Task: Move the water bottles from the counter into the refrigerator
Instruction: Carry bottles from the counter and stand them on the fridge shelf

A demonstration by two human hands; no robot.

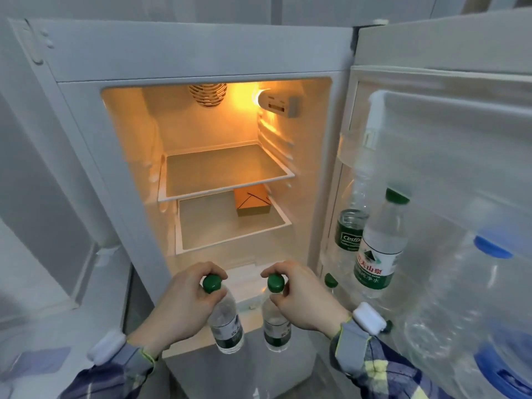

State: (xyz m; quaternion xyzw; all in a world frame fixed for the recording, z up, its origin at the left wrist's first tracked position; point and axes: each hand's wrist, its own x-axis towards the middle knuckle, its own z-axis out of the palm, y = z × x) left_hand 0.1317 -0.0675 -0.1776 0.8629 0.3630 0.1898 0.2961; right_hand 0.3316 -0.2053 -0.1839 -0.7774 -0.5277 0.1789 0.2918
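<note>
Each of the hands gripped a green-capped bottle by its neck: left hand [184,300] on the left bottle [226,321], right hand [302,295] on the right bottle [275,321]. Both hung upright, the open refrigerator's [201,53] shelves straight ahead and above them.

A pale grey painted wall [201,7] is seen at the top, a white panelled cabinet surface [34,168] is set at the left, and a dim bluish cast is thrown over both, broken only by a warm amber interior lamp [253,92].
</note>
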